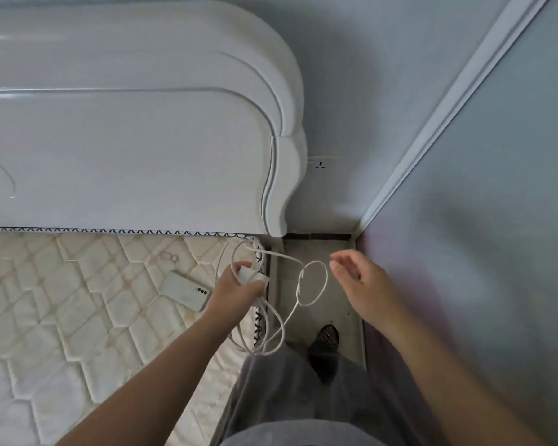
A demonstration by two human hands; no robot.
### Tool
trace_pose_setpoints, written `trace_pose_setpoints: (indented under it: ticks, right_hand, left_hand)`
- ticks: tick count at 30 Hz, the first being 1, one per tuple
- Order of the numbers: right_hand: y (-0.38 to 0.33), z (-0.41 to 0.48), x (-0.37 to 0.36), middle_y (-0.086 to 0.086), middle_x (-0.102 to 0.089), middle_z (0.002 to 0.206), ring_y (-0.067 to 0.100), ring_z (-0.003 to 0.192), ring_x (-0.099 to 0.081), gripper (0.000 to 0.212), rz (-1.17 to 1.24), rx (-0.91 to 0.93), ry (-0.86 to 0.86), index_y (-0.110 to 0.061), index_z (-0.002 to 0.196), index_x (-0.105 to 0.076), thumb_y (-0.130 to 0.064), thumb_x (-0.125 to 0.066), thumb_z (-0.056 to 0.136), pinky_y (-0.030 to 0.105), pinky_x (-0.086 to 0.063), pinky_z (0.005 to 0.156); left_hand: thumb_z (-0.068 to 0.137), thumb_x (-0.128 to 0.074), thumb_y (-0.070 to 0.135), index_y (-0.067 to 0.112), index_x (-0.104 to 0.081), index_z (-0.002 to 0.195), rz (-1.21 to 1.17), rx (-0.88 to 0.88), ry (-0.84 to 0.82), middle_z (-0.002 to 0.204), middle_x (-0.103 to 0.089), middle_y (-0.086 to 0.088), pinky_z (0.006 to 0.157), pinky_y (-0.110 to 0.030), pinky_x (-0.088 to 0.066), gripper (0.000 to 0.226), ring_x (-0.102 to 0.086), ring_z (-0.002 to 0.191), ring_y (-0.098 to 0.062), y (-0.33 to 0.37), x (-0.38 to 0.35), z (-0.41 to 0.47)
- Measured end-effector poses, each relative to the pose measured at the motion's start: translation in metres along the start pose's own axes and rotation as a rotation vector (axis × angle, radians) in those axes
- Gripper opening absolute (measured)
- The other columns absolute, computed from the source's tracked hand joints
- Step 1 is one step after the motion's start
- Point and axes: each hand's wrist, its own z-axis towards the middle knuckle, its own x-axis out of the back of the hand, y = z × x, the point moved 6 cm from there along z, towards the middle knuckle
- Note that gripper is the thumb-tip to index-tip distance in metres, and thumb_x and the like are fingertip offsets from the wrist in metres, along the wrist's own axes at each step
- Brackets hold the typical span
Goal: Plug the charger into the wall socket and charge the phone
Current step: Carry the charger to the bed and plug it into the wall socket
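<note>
My left hand point(239, 286) grips a white charger block point(250, 276) above the mattress corner. Its white cable point(313, 281) hangs from that hand in loose loops over the gap beside the bed. My right hand point(356, 276) hovers to the right of the loops, fingers apart and holding nothing. A white phone point(182, 290) lies face down on the mattress, just left of my left hand. The white wall socket point(320, 164) sits on the grey wall right of the headboard, well above both hands, with nothing plugged in.
A tall white headboard point(126, 123) fills the upper left. The quilted cream mattress point(62, 317) lies below it. A narrow strip of floor point(316, 252) runs between the bed and the right wall point(480, 220). My foot point(327, 338) stands there.
</note>
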Motion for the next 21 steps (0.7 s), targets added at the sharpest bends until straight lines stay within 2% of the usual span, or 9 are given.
trace_pose_setpoints:
  ticks: [2, 4, 9, 13, 16, 19, 21]
  right_hand:
    - [0.001, 0.025, -0.003, -0.012, -0.062, 0.098, -0.005, 0.090, -0.054, 0.018, -0.003, -0.004, -0.002, -0.028, 0.103, -0.058, -0.037, -0.049, 0.090, 0.011, -0.037, 0.069]
    - [0.007, 0.049, -0.012, -0.012, -0.063, 0.096, -0.005, 0.088, -0.054, 0.014, 0.005, -0.004, -0.008, -0.029, 0.099, -0.058, -0.035, -0.049, 0.090, 0.011, -0.037, 0.069]
    - [0.044, 0.112, -0.067, -0.009, -0.063, 0.101, -0.001, 0.088, -0.056, 0.022, 0.020, -0.032, -0.037, -0.026, 0.105, -0.058, -0.038, -0.048, 0.090, 0.009, -0.037, 0.067]
    - [0.086, 0.159, -0.135, -0.006, -0.063, 0.102, -0.008, 0.081, -0.051, 0.021, 0.056, -0.021, -0.046, -0.025, 0.103, -0.059, -0.038, -0.048, 0.090, 0.001, -0.037, 0.062]
    - [0.120, 0.192, -0.196, -0.011, -0.062, 0.104, -0.010, 0.085, -0.051, 0.021, 0.065, 0.013, -0.082, -0.030, 0.104, -0.057, -0.040, -0.045, 0.090, 0.007, -0.035, 0.064]
    - [0.148, 0.219, -0.257, -0.010, -0.060, 0.106, -0.005, 0.088, -0.053, 0.022, 0.057, 0.049, -0.089, -0.029, 0.106, -0.057, -0.038, -0.045, 0.091, 0.009, -0.036, 0.067]
    - [0.157, 0.230, -0.288, -0.007, -0.060, 0.106, 0.003, 0.089, -0.055, 0.023, 0.047, 0.078, -0.051, -0.024, 0.107, -0.058, -0.034, -0.047, 0.090, 0.006, -0.036, 0.067]
  left_hand:
    - [0.059, -0.059, 0.022, 0.020, -0.054, 0.102, 0.047, 0.008, 0.006, 0.078, -0.059, -0.003, 0.051, -0.024, -0.041, 0.043, -0.056, 0.064, -0.016, 0.006, 0.000, 0.026]
    - [0.062, -0.062, 0.024, 0.022, -0.053, 0.104, 0.080, 0.019, 0.024, 0.079, -0.061, -0.003, 0.059, -0.028, -0.044, 0.043, -0.057, 0.068, -0.018, 0.006, 0.005, 0.055]
    - [0.062, -0.065, 0.034, 0.027, -0.054, 0.104, 0.196, 0.020, 0.066, 0.080, -0.062, 0.001, 0.072, -0.038, -0.051, 0.044, -0.060, 0.072, -0.018, -0.024, 0.021, 0.134]
    - [0.057, -0.063, 0.037, 0.032, -0.053, 0.096, 0.251, -0.015, 0.128, 0.072, -0.062, 0.006, 0.064, -0.033, -0.049, 0.040, -0.058, 0.063, -0.013, -0.074, 0.034, 0.202]
    - [0.066, -0.067, 0.029, 0.033, -0.052, 0.092, 0.255, -0.050, 0.109, 0.071, -0.062, 0.008, 0.054, -0.023, -0.044, 0.031, -0.057, 0.058, -0.005, -0.125, 0.033, 0.257]
    - [0.072, -0.068, 0.022, 0.023, -0.053, 0.103, 0.232, -0.086, 0.081, 0.077, -0.062, 0.003, 0.059, -0.026, -0.046, 0.034, -0.058, 0.063, -0.011, -0.174, 0.030, 0.309]
    - [0.074, -0.066, 0.019, 0.017, -0.050, 0.116, 0.231, -0.130, 0.023, 0.095, -0.060, -0.003, 0.072, -0.030, -0.045, 0.045, -0.057, 0.080, -0.018, -0.196, 0.029, 0.334]
